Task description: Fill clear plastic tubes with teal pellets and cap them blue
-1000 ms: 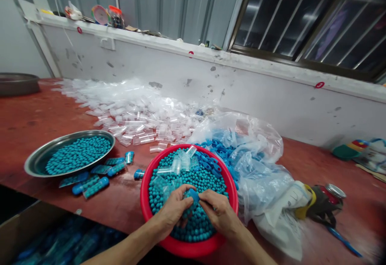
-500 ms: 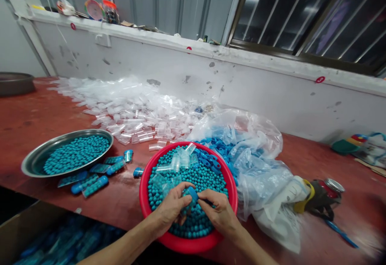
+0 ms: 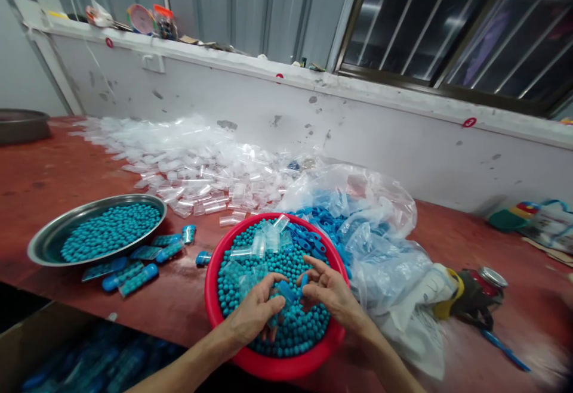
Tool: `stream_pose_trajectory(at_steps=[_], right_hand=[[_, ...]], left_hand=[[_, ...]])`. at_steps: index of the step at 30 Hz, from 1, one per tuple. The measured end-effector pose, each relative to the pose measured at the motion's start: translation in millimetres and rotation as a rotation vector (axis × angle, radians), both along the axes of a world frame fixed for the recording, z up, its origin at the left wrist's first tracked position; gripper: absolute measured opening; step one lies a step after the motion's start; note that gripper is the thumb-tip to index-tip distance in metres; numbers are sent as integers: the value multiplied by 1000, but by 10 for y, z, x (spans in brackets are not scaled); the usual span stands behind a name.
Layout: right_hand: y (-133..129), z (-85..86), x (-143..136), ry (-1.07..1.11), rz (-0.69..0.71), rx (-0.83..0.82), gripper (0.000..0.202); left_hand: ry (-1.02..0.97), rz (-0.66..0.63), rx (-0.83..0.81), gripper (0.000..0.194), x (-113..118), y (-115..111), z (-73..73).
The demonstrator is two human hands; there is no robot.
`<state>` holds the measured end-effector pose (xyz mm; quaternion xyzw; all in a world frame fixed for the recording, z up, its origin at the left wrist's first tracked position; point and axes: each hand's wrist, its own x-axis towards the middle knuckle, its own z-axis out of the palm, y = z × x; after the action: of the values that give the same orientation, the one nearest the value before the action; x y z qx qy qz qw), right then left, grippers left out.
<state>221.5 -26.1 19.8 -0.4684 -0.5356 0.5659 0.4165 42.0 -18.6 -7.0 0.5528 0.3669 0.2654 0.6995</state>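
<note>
Over the red basin (image 3: 217,303), my left hand (image 3: 255,311) is closed round a clear tube with a blue cap (image 3: 285,291); its lower part is mostly hidden by my fingers. My right hand (image 3: 333,291) pinches a small blue plastic piece (image 3: 304,282) between thumb and finger, just right of the capped tube and apart from it. Turquoise beads (image 3: 298,262) fill much of the basin. On them lie several empty clear tubes (image 3: 271,237) and, at the far right inside, blue plastic caps (image 3: 313,241).
A metal dish (image 3: 42,250) of turquoise beads stands left, with several filled tubes (image 3: 139,279) before it. Clear tubes (image 3: 188,166) are heaped behind. Right of the basin lies a plastic bag (image 3: 385,250) with blue parts. Below the table edge is a box of filled tubes (image 3: 98,363).
My right hand has moved away from the capped tube to the right, its fingers lifting, with the small blue piece in it. My left hand stays nearly in place.
</note>
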Motion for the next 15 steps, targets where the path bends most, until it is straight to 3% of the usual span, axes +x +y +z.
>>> stream_pose_trajectory(at_steps=[5, 10, 15], right_hand=[[-141, 2, -136, -414, 69, 226, 45], [-278, -113, -333, -678, 121, 306, 96], [-275, -192, -497, -868, -40, 513, 83]], left_hand=[[45, 175, 42, 47, 81, -77, 50], [-28, 310, 179, 46, 118, -61, 45], [-100, 265, 130, 30, 144, -44, 48]])
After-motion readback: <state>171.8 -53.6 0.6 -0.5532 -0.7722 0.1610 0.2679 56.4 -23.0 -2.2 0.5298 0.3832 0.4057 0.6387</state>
